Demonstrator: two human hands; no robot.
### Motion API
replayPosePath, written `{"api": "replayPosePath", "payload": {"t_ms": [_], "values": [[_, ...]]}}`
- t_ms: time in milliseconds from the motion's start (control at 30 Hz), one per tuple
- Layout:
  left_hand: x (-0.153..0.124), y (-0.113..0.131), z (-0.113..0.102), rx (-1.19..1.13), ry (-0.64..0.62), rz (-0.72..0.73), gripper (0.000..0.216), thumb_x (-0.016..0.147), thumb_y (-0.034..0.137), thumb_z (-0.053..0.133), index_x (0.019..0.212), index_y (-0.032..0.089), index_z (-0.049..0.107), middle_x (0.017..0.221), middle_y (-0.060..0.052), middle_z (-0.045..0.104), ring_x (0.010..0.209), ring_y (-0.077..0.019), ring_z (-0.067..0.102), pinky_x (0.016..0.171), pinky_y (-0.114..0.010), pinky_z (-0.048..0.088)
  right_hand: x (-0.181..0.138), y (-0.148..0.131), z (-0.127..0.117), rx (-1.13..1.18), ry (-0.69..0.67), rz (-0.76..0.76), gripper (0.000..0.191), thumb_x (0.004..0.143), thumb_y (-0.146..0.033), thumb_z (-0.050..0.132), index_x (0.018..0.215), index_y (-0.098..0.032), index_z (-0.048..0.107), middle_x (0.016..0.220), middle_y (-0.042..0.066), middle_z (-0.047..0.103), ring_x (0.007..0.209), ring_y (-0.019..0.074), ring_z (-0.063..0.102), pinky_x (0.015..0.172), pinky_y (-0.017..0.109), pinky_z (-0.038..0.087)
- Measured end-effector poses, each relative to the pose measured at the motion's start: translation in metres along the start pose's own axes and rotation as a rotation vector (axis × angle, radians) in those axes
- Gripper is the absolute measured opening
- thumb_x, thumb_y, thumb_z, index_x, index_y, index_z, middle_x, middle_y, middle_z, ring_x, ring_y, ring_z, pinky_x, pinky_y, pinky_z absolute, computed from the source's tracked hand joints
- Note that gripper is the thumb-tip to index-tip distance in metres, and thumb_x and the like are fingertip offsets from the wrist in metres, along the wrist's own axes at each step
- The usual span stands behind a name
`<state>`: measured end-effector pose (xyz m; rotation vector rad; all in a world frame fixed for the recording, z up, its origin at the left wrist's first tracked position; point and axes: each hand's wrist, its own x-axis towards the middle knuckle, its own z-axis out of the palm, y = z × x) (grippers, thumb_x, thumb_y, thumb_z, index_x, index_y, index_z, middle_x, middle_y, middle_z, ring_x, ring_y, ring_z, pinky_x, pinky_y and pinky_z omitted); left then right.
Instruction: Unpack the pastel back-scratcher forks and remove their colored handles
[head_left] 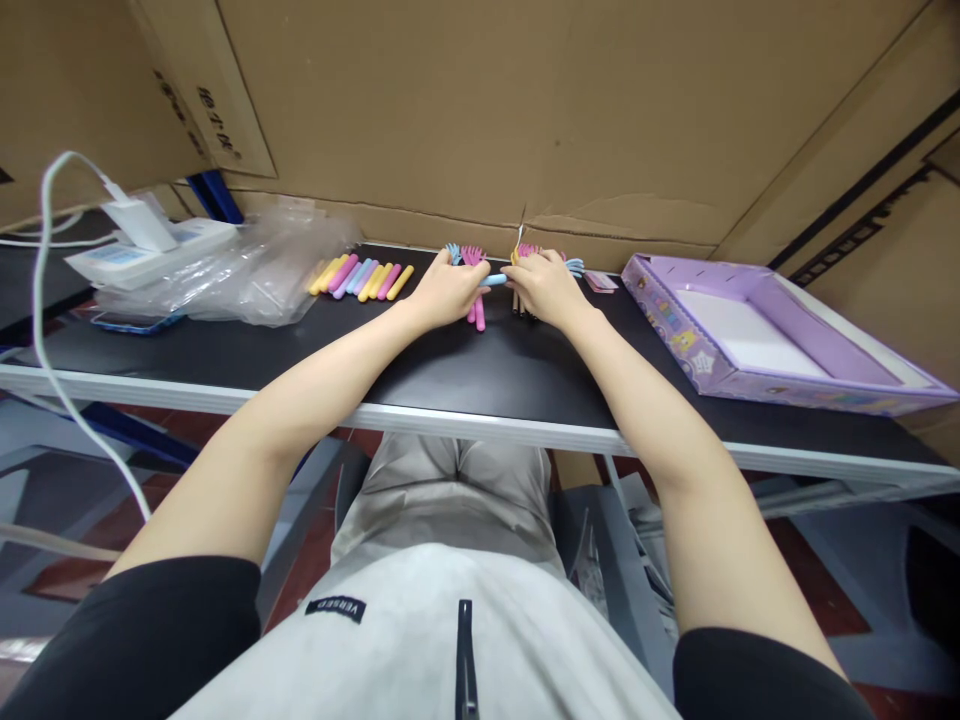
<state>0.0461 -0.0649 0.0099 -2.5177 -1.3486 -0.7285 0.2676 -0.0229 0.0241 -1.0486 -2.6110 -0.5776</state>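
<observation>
Both my hands rest at the far edge of the black table [465,370]. My left hand [446,290] is closed around a light blue stick [495,280] that pokes out to the right. Pink forks [474,258] and a pink handle [479,316] lie under and behind it. My right hand [544,285] is curled over a small pile of pink, blue and orange plastic cutlery [574,265]; its fingertips touch the blue stick's end. What lies under the right palm is hidden.
A row of pink, yellow and blue sticks [360,278] lies to the left, beside crumpled clear plastic bags [247,270] and a white charger with cable [139,225]. An open purple box [750,330] sits at the right. Cardboard walls [525,120] stand behind.
</observation>
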Motion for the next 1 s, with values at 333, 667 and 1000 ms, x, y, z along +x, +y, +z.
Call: {"api": "replayPosePath", "payload": {"t_ms": [333,667,1000], "values": [[0.002,0.0,-0.017,-0.006,-0.099,-0.107,0.02,0.099,0.026,0.057,0.106,0.019,0.074,0.089,-0.013,0.078,0.104,-0.0375,0.075,0.109,-0.055,0.039,0.006,-0.004,-0.005,-0.03,0.004,-0.044,0.041,0.111,-0.032,0.043,0.123,-0.026,0.082,0.101,0.012,0.077,0.105,0.029,0.061,0.108,0.054,0.034],[0.01,-0.018,-0.026,-0.049,0.007,-0.068,0.022,0.099,0.034,0.059,0.104,0.022,0.076,0.086,-0.008,0.076,0.101,-0.0344,0.072,0.11,-0.058,0.041,0.006,0.01,-0.02,-0.038,0.053,0.023,0.043,0.113,-0.032,0.041,0.124,-0.022,0.081,0.113,0.012,0.079,0.116,0.0302,0.063,0.111,0.057,0.039],[-0.026,-0.083,-0.085,0.203,-0.192,-0.869,0.055,0.107,0.047,0.048,0.127,0.004,0.077,0.136,-0.021,0.073,0.136,-0.0393,0.059,0.125,-0.062,0.03,-0.027,0.074,-0.017,-0.042,0.089,0.491,0.038,0.108,-0.028,0.046,0.121,-0.017,0.08,0.121,0.018,0.076,0.123,0.0359,0.064,0.104,0.052,0.041]]}}
